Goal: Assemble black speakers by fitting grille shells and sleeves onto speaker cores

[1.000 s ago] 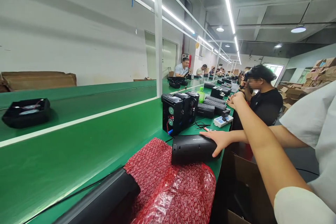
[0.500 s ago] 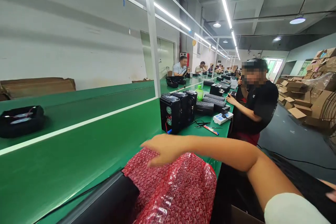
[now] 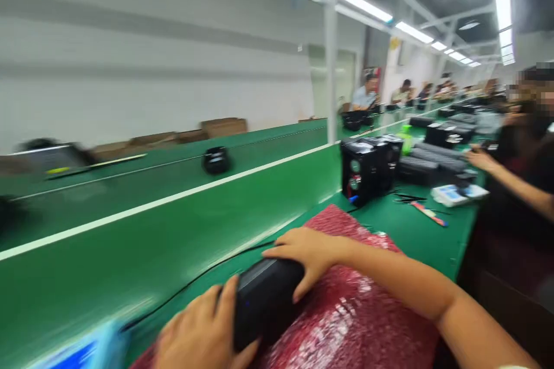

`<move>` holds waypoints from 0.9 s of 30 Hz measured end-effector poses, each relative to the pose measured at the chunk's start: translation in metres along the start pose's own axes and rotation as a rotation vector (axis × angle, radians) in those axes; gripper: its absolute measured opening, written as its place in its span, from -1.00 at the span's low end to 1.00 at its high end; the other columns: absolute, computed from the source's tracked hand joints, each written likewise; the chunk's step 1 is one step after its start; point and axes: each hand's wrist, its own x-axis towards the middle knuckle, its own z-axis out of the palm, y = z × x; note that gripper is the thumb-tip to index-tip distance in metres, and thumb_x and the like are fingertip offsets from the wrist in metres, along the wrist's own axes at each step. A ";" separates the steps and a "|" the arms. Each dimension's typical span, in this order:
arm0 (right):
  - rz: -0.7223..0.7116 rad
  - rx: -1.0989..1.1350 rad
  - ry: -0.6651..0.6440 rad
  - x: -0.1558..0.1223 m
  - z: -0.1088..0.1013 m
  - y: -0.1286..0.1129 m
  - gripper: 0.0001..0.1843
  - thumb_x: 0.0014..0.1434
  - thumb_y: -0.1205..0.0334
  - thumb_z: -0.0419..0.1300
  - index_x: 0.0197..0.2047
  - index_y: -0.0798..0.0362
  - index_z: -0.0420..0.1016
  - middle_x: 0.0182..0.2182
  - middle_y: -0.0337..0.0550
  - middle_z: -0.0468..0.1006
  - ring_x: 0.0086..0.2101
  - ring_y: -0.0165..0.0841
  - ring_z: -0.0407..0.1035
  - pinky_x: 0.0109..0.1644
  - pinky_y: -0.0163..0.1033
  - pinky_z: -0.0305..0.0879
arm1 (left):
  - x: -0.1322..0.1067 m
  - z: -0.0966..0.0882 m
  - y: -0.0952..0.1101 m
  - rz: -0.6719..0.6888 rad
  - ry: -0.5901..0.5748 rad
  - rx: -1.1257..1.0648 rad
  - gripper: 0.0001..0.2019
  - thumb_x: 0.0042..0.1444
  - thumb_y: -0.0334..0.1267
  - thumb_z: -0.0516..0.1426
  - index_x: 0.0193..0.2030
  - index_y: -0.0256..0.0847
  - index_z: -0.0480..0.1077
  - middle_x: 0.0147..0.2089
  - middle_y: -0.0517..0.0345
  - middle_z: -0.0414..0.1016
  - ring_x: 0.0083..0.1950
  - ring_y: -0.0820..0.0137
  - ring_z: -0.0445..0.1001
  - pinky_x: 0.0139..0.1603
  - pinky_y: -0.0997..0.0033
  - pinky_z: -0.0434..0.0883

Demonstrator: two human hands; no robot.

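A black cylindrical speaker (image 3: 264, 300) lies on red bubble wrap (image 3: 359, 323) at the near edge of the green bench. My left hand (image 3: 203, 334) grips its near end, fingers curled around it. My right hand (image 3: 305, 253) is closed over its far end, thumb on top and fingers down the side. The picture is blurred by motion.
Black speaker units (image 3: 367, 170) stand upright on the bench beyond the wrap. A green conveyor belt (image 3: 173, 184) carries a black part (image 3: 215, 159). A co-worker's arm (image 3: 506, 179) reaches over a white device (image 3: 454, 193) at the right. A blue object (image 3: 86, 351) sits bottom left.
The view swung left. My right hand came down from above the wrap onto the near black speaker, and my left hand came into view and took hold of its other end.
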 end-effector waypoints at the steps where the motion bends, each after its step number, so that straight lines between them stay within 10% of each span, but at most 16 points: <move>1: -0.002 0.038 0.040 -0.001 0.004 0.002 0.06 -0.16 -0.16 0.39 0.28 0.19 0.11 0.08 0.16 0.33 0.02 -0.10 0.25 0.11 -0.07 0.20 | -0.008 -0.010 -0.002 -0.015 -0.047 0.042 -0.38 -0.07 -0.09 0.10 0.15 -0.37 0.27 0.02 -0.26 0.39 0.02 -0.04 0.37 0.04 -0.05 0.28; 10: 0.057 0.223 0.145 -0.004 0.026 0.003 0.00 -0.27 0.06 0.37 0.25 0.14 0.18 0.11 0.11 0.30 0.05 -0.04 0.17 0.17 0.08 0.08 | 0.005 -0.042 -0.002 -0.103 -0.414 -0.121 -0.09 -0.27 -0.13 0.32 0.27 -0.29 0.13 0.23 -0.17 0.26 0.19 0.03 0.25 0.21 0.01 0.20; 27: -0.067 0.013 0.274 -0.014 0.047 0.002 -0.15 -0.23 0.20 0.29 0.20 0.05 0.25 0.12 0.18 0.29 0.06 0.09 0.17 0.12 0.23 0.03 | -0.011 -0.032 -0.007 0.039 -0.234 -0.133 -0.06 -0.24 -0.03 0.33 0.29 -0.25 0.07 0.18 -0.22 0.29 0.11 -0.04 0.31 0.09 -0.10 0.31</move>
